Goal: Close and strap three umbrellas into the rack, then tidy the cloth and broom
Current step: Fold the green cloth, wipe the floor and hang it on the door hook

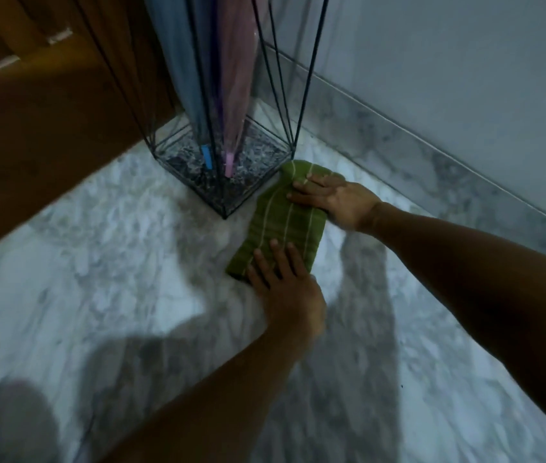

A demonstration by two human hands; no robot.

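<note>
On the marble floor [104,262] beside the wire rack [228,182], a person is flattening a folded green cloth [281,222] with both hands. The left hand [285,282] is pressing the near end with its fingers laid out straight, its grip wide and holding nothing; the right hand [335,198] is lying flat on the far end in the same way. Judging by the neat oblong shape, the cloth step is nearly done, and the umbrellas look finished: a blue umbrella [184,78] and a pink umbrella [238,78] are standing closed in the rack, tips down on its speckled base, and a third cannot be made out. The next move probably calls for smoothing the fold or lifting the cloth away, then finding the broom, which is not showing. The cloth is looking soft and ribbed, with pale thin stripes running lengthways; the rack is thin black rod, and the floor is glossy and veined grey
</note>
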